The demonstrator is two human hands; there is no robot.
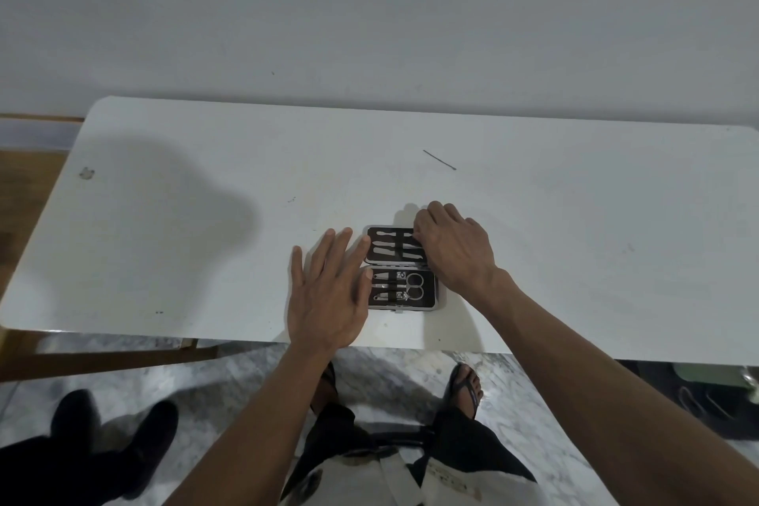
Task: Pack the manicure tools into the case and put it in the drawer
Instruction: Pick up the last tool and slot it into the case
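Flat and spread, the left hand (pixel 328 296) rests on the table (pixel 164 218), fingertips touching the open case (pixel 400 267). Right hand (pixel 456 249) curls over the far half's right end; whether those fingers pinch a tool I cannot tell. Closing now could, I think, jam any loose tool (pixel 386 249) under them.

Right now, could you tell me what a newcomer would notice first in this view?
The open manicure case lies near the white table's front edge, tools strapped in both halves. The left hand rests flat beside it; the right hand covers its far right corner.
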